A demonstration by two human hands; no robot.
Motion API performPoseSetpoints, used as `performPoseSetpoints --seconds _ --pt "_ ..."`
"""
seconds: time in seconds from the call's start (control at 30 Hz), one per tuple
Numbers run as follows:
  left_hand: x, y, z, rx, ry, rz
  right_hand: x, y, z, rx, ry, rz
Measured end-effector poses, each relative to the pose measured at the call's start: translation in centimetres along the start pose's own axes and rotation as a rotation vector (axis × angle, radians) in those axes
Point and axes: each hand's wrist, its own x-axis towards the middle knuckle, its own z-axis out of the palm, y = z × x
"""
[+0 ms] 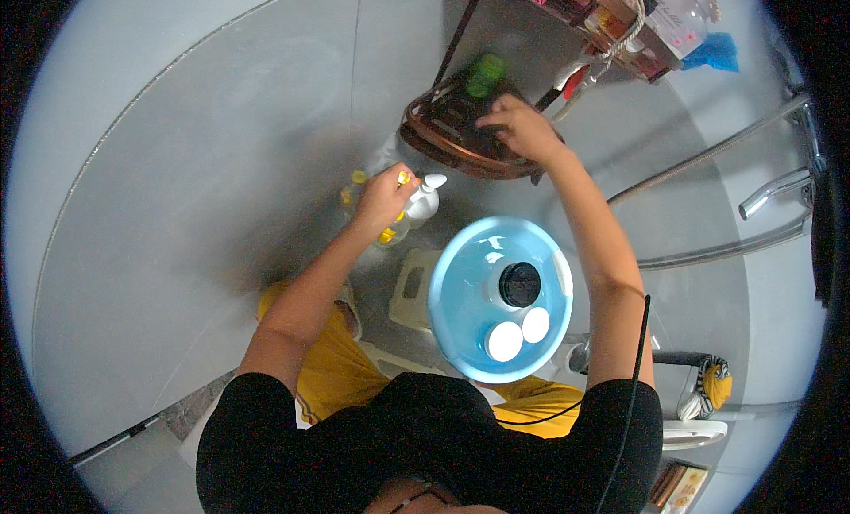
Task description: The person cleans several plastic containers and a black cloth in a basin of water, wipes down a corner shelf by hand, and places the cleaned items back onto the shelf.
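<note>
My left hand (386,198) is closed around a yellow-capped item (404,177); the hand hides the body below its cap. A white pump bottle (422,200) stands close beside that hand, with clear bottles bearing yellow tops (387,235) partly under the wrist. My right hand (524,127) reaches over a dark brown shelf basket (458,142) with its fingers apart, and I see nothing in them. A blurred green object (486,76) lies at the far side of this basket, beyond my fingertips.
A light blue basin (438,315) before me contains a black-lidded jar (519,284) and two white round lids (505,341). Beside it is a cream plastic stool (406,308). An upper rack (637,56) with toiletries and rope hangs ahead; a metal hose (704,159) crosses at right.
</note>
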Motion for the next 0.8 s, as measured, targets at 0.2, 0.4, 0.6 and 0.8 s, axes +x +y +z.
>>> performPoseSetpoints --seconds 0.2,0.4,0.6,0.8 --pt "0.1 0.2 0.6 -0.008 0.008 0.093 0.0 -2.3 -0.4 0.305 -0.231 -0.121" --pt "0.3 3.1 0.0 0.136 -0.059 0.005 -3.2 3.0 -2.7 -0.041 -0.398 -0.123" --pt "-0.1 3.1 0.2 0.068 -0.060 0.038 -0.6 -0.1 -2.5 0.282 -0.423 -0.115" --pt "0.2 0.0 1.8 0.044 -0.013 0.072 -0.2 -1.6 -2.3 0.064 -0.491 -0.046"
